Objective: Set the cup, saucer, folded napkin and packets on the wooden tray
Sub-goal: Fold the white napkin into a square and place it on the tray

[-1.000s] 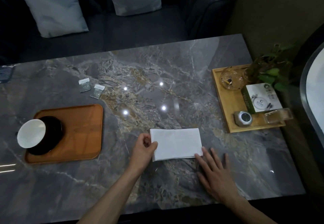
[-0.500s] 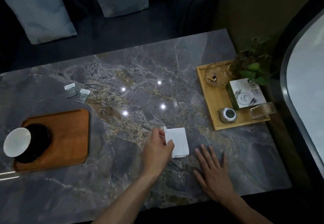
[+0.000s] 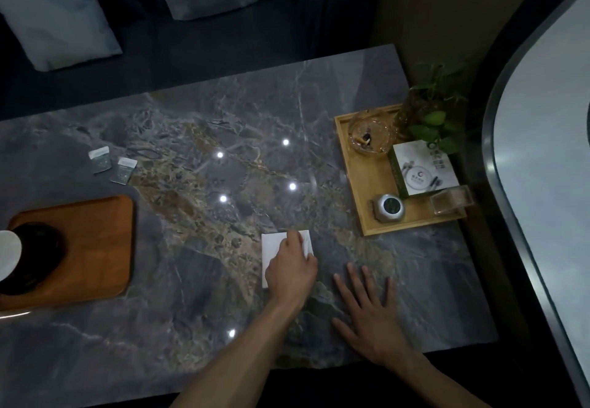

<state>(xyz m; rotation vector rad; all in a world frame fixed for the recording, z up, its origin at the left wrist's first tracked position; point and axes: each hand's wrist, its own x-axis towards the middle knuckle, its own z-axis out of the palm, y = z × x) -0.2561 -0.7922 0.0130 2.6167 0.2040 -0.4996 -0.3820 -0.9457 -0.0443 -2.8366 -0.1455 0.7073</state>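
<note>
A white napkin (image 3: 270, 248), folded to a narrow rectangle, lies on the grey marble table (image 3: 198, 327) near the front edge. My left hand (image 3: 292, 270) rests on top of it, fingers pressing it flat and covering its right half. Spread flat on the table to the right, my right hand (image 3: 367, 308) holds nothing. The dark wooden tray (image 3: 95, 248) sits at the far left; on it stands a dark saucer (image 3: 41, 257) with a white cup (image 3: 8, 256), cut off by the frame edge. Two small packets (image 3: 113, 164) lie on the table behind the tray.
A light wooden tray (image 3: 354, 184) at the right holds a glass ashtray (image 3: 370, 133), a white-and-green box (image 3: 421, 168), a small metal object (image 3: 388, 208) and a clear holder (image 3: 450, 201). A potted plant (image 3: 434, 117) stands behind it. A dark sofa with cushions (image 3: 60, 14) lies beyond the table.
My left hand folded the napkin's left half over to the right, halving its width, and now lies on top of it. My right hand slid off the napkin and rests beside it.
</note>
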